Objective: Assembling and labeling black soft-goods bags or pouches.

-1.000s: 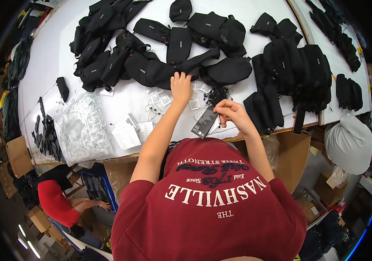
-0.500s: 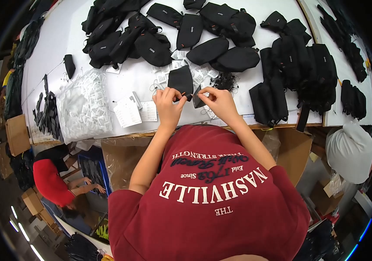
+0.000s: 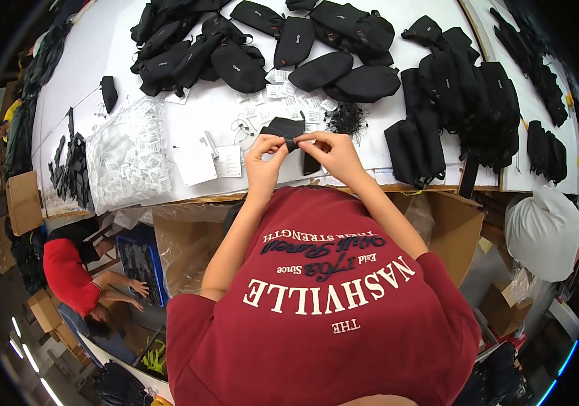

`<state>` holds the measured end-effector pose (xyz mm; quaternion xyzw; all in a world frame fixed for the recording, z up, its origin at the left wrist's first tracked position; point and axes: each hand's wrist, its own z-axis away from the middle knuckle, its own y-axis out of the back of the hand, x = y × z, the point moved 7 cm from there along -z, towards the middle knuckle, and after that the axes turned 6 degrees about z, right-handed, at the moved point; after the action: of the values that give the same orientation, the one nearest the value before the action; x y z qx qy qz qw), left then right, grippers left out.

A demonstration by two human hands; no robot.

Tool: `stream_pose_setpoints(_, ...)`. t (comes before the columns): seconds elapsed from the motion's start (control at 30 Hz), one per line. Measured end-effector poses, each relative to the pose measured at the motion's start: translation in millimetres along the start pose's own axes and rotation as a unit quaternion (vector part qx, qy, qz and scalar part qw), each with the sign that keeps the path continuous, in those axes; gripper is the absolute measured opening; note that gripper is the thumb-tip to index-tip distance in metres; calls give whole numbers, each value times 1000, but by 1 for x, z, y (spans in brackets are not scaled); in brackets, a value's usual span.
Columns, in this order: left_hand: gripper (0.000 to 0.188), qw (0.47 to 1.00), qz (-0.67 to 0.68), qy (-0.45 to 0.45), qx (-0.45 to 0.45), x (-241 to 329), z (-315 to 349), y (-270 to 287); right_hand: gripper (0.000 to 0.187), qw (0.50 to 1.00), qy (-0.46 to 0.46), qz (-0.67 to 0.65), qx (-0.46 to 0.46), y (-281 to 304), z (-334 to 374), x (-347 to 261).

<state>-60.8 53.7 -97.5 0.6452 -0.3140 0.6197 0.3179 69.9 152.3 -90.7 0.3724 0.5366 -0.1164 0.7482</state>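
Note:
Both my hands meet over the near part of the white table, at a small black fabric pouch [image 3: 284,126]. My left hand [image 3: 264,161] pinches the pouch's near edge between thumb and fingers. From the other side my right hand [image 3: 334,153] grips the same edge, its fingertips almost touching the left ones. The pouch's far part lies folded on the table beyond my fingers. A dark flat piece [image 3: 310,163] shows below my right fingers; its kind is unclear. White printed labels [image 3: 283,93] lie scattered just past the pouch, beside a heap of thin black cords [image 3: 348,120].
Black pouches [image 3: 239,68] pile up across the far side, with more stacked bags [image 3: 415,150] at right. A clear plastic bag of labels [image 3: 130,162] and white cards [image 3: 195,164] lie at left. Another person in red [image 3: 71,274] bends over a blue crate [image 3: 157,271].
My right hand has moved left to the pouch, and my hands have come together on its edge. The pouch is more folded. The other person's arms have shifted a little.

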Motion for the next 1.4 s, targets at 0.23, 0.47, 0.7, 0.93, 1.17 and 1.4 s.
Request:
stream_pose_setpoints(0.23,8,990,122,66,-4,23,8,5,15,928,-100,-358,-17,23,14,22)
stream_pose_setpoints(0.47,9,968,208,97,-102,45,3,-22,16,878,-69,-474,-22,21,21,-3)
stream_pose_setpoints(0.7,12,970,147,145,-129,51,4,-36,14,873,-54,-480,-61,15,23,-7)
stream_pose_setpoints(0.93,10,969,114,155,-157,56,8,-40,18,895,-24,-442,-56,14,23,-13)
stream_pose_setpoints(1.17,9,988,16,56,-143,66,4,-35,16,903,-48,-424,-52,12,20,-9)
stream_pose_setpoints(1.4,7,987,-10,75,-144,68,4,-37,20,901,-69,-428,-16,12,21,-4)
